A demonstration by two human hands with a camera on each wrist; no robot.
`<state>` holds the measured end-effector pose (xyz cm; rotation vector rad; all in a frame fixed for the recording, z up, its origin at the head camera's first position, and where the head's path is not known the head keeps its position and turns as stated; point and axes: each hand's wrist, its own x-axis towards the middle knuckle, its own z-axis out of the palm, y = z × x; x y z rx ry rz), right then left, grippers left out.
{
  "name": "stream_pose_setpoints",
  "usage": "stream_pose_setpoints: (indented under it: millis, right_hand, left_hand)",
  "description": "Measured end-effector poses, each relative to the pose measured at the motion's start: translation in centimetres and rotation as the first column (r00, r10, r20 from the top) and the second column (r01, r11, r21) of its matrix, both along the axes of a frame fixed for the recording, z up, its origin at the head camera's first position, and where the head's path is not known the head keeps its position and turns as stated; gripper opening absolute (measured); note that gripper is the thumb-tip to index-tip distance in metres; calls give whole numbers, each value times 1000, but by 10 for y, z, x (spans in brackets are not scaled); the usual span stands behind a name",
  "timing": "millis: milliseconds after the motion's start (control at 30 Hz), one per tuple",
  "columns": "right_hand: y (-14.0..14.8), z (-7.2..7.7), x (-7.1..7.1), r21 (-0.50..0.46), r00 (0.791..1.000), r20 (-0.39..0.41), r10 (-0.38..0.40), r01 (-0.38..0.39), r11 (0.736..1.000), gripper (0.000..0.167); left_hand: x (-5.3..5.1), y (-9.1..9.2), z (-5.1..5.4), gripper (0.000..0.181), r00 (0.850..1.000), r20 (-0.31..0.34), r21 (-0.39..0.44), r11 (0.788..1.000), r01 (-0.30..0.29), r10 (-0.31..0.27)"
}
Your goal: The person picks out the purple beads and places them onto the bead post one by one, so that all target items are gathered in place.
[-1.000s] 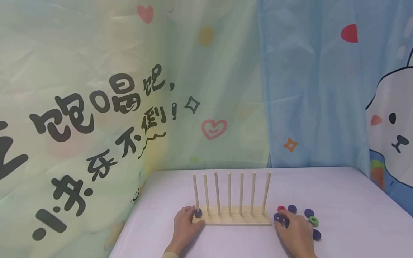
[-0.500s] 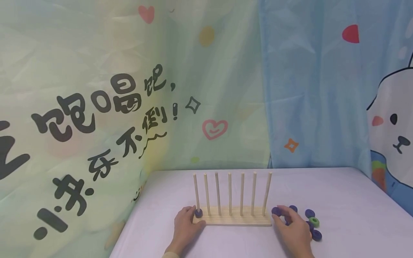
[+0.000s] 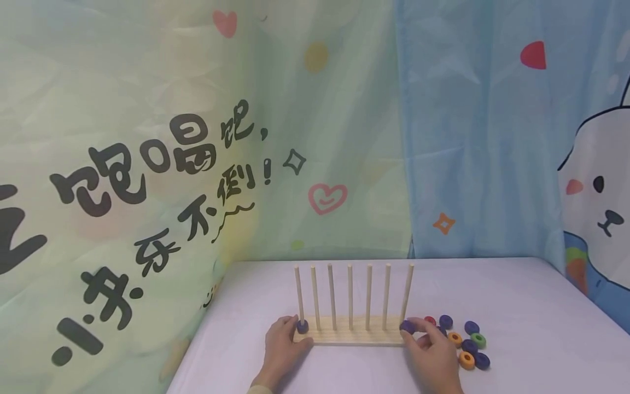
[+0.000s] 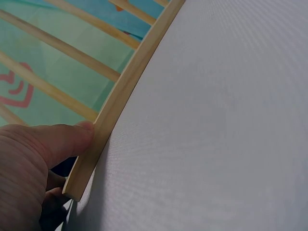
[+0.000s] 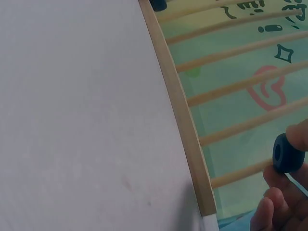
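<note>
A wooden peg rack point(image 3: 354, 337) stands on the table, with several upright pegs in a row along its base. One dark blue ring point(image 3: 302, 328) sits at the foot of its leftmost peg. My left hand point(image 3: 284, 346) grips the left end of the base, thumb on the front edge point(image 4: 89, 154) in the left wrist view. My right hand point(image 3: 434, 354) pinches another dark blue ring point(image 5: 288, 154) between thumb and fingers, beside the rightmost peg. In the right wrist view this ring is tilted, its hole partly showing, well above the base; it is not around the peg.
Right of the rack lie several loose rings: a red ring point(image 3: 430, 320), a green ring point(image 3: 478, 340), orange rings such as the front one point(image 3: 466, 360), and dark blue ones point(image 3: 471, 328). White cloth point(image 3: 521, 306) covers the table. Printed curtains point(image 3: 325, 137) hang behind it.
My right hand has carried the dark blue ring left from the loose rings to the rightmost peg, uncovering orange rings. My left hand keeps its grip on the rack.
</note>
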<state>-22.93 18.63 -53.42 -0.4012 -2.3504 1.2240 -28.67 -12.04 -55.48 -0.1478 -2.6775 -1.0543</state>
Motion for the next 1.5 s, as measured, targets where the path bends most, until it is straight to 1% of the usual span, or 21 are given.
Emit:
stream_pose_setpoints:
  millis: [100, 200, 367, 500, 667, 767, 900, 967, 1067, 1200, 1300, 1367, 1433, 1500]
  right_hand:
    - [-5, 1, 2, -10, 998, 45, 44, -43, 999, 32]
    - [-9, 2, 3, -28, 995, 57, 87, -85, 996, 34]
    - [-16, -1, 3, -74, 985, 81, 150, -144, 987, 36]
    - [-23, -6, 3, -121, 975, 100, 198, -186, 975, 34]
    - [-33, -9, 5, -126, 959, 129, 252, -237, 963, 33]
    - [-39, -9, 7, -165, 944, 138, 300, -276, 947, 34]
    - [-43, -8, 10, -243, 928, 136, 346, -308, 920, 34]
    - [-43, -7, 10, -270, 925, 138, 353, -308, 912, 35]
    - [-45, -6, 11, -296, 922, 134, 364, -313, 903, 38]
    - [-47, -5, 11, -342, 912, 96, 399, -347, 874, 43]
    - [-49, -4, 11, -352, 901, 84, 426, -373, 859, 42]
    - [-51, -3, 11, -344, 896, 90, 434, -381, 858, 40]
    - [-53, -1, 11, -315, 894, 100, 437, -388, 866, 38]
    - [-54, 2, 9, -300, 891, 93, 445, -402, 865, 37]
  left_hand:
    - [1, 0, 4, 64, 1000, -17, 14, 1000, 10, -10]
    - [1, 0, 5, 63, 999, -26, 17, 1000, 21, -21]
    - [0, 0, 2, 63, 1000, -3, 12, 1000, 25, -25]
    - [0, -2, 0, 65, 999, 2, 11, 999, 37, -37]
    - [0, -3, -1, 65, 999, -13, -7, 999, 53, -53]
    - [0, -3, 0, 64, 998, -11, -12, 998, 57, -58]
    - [1, -3, 1, 64, 999, 6, 0, 999, 52, -52]
    - [1, -3, 2, 64, 999, 10, 3, 999, 50, -50]
    - [2, -3, 2, 64, 999, 15, -1, 999, 48, -48]
    - [2, -3, 3, 63, 999, 19, 4, 999, 43, -43]
    - [1, -3, 3, 62, 999, 14, 8, 999, 43, -43]
    - [0, -3, 3, 62, 999, 12, 7, 999, 45, -45]
    - [0, -3, 2, 62, 999, 1, 6, 999, 53, -53]
    - [1, -4, 1, 62, 998, -1, 8, 998, 60, -60]
